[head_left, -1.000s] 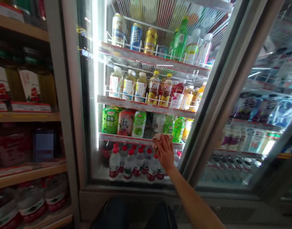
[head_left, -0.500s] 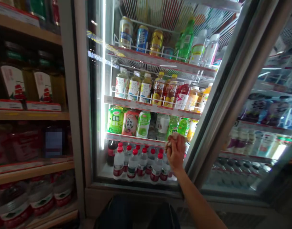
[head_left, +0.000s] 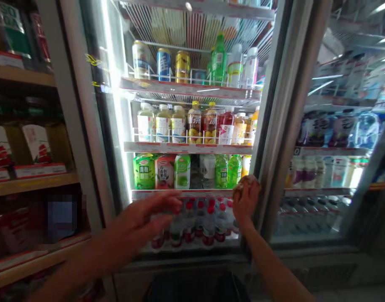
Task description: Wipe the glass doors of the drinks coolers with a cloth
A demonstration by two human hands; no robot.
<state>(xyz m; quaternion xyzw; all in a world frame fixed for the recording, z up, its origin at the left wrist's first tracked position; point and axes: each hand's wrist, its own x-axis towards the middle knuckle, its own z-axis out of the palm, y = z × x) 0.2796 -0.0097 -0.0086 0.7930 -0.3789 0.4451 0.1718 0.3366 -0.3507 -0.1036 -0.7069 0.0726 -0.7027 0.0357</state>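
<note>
My right hand (head_left: 245, 205) is closed around a crumpled brownish cloth (head_left: 247, 183), by the right frame of a lit drinks fridge, level with the lower shelf edge. Whether the cloth touches the glass door (head_left: 126, 167) I cannot tell for sure. In front of the lower part of the fridge my left hand (head_left: 148, 214) is raised, blurred by motion, fingers stretched out and holding nothing. Behind it stand red-capped bottles (head_left: 208, 224), partly hidden. Green bottles (head_left: 222, 171) stand behind the glass near the cloth.
A metal door frame (head_left: 282, 126) separates this fridge from another drinks fridge (head_left: 324, 193) on the right. Wooden shelves (head_left: 35, 184) with large bottles stand at the left. Cans (head_left: 163, 65) and tea bottles (head_left: 195, 121) fill upper fridge shelves. My dark-clothed legs (head_left: 195, 287) are below.
My left hand has come into view from the lower left. My right hand, still holding the cloth, has moved right against the fridge, to its right frame. The view has turned and levelled.
</note>
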